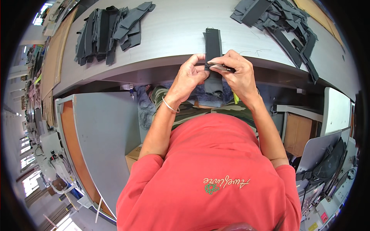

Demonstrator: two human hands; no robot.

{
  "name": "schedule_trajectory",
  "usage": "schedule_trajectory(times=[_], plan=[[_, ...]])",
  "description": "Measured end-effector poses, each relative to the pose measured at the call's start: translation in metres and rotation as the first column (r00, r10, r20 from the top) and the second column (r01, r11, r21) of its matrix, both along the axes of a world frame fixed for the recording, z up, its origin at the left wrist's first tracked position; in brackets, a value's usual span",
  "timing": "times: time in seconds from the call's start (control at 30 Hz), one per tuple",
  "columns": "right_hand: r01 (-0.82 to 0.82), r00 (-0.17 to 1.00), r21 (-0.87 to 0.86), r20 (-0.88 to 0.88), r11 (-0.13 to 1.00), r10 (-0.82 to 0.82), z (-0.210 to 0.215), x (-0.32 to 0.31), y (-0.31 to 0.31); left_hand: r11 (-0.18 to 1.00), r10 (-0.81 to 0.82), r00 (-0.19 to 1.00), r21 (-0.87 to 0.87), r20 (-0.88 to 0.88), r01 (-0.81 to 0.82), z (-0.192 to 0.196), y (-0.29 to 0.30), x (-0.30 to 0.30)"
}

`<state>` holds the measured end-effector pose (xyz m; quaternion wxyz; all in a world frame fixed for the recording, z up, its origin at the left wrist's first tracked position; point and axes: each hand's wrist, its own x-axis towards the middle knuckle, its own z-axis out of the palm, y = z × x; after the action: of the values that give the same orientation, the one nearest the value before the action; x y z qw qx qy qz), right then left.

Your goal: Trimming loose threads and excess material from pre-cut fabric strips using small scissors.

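Now both hands (216, 71) grip dark strip (212, 46) w/ snips (221, 67).

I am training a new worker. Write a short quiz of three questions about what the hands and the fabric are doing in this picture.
1. True or false: the right hand holds a small metal tool.
2. The dark strip between both hands lies: A) flat in mid-table, B) hanging over the table edge, C) on the floor.
3. What does the left hand pinch?

Key: 1 true. 2 B. 3 The strip, at its left edge; two piles of dark pieces lie farther back, untouched.
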<state>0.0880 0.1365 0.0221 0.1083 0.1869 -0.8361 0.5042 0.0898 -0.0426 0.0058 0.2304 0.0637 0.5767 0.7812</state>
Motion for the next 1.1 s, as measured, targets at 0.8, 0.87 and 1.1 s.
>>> schedule_trajectory(times=[0.8, 0.87, 1.1], plan=[[-0.101, 0.992, -0.052, -0.076, 0.994, 0.097, 0.01, 0.023, 0.013, 0.958, 0.247, 0.963, 0.123, 0.111, -0.259, -0.006, 0.013, 0.001], [-0.081, 0.993, -0.042, -0.091, 0.996, 0.077, 0.008, 0.02, 0.011, 0.959, 0.262, 0.964, 0.097, 0.043, -0.265, -0.012, 0.017, 0.001], [0.153, 0.954, -0.246, 0.289, 0.957, -0.079, -0.008, 0.001, 0.009, 0.913, 0.211, 0.954, 0.306, 0.214, -0.27, 0.007, 0.027, 0.008]])
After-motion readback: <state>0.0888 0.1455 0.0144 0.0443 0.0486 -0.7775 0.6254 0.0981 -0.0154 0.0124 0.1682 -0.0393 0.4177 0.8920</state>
